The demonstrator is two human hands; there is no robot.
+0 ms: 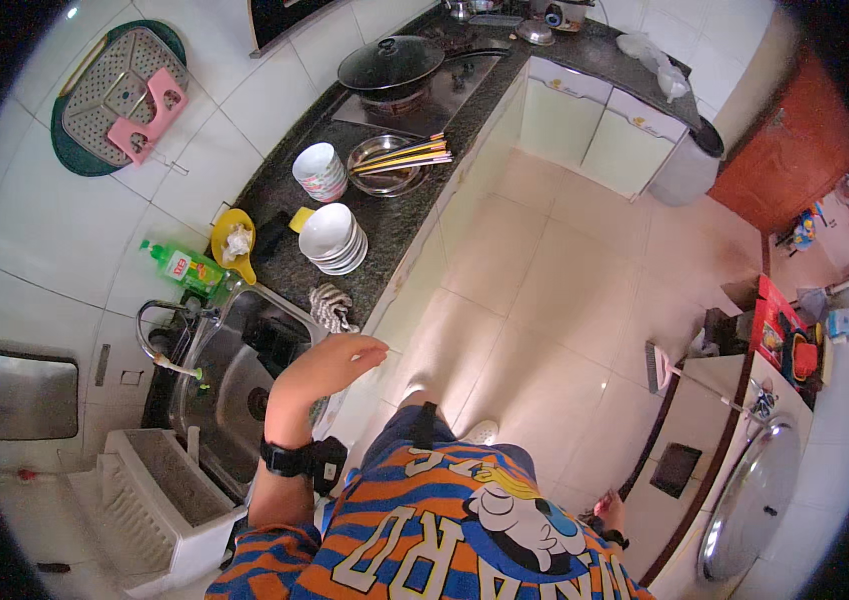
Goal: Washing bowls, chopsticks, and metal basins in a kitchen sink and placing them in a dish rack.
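Note:
My left hand [331, 365] hangs in the air over the front edge of the steel sink [222, 360], just below a striped cloth [331, 306]; nothing shows in it, though its fingers are partly hidden. My right hand [608, 510] hangs low at my other side, small in view, and its hold cannot be made out. Beyond the cloth stand a stack of white bowls [333, 238] and a stack of patterned bowls [319, 172]. Several chopsticks [402, 156] lie across a steel dish [383, 185]. A yellow ladle [232, 234] holds something white and crumpled.
A faucet [162, 360] and a green detergent bottle [188, 268] stand by the sink. A covered wok [391, 67] sits on the stove. A white rack [169, 517] is at lower left, a round metal lid [747, 499] at right, and a brush [657, 367] leans near the step.

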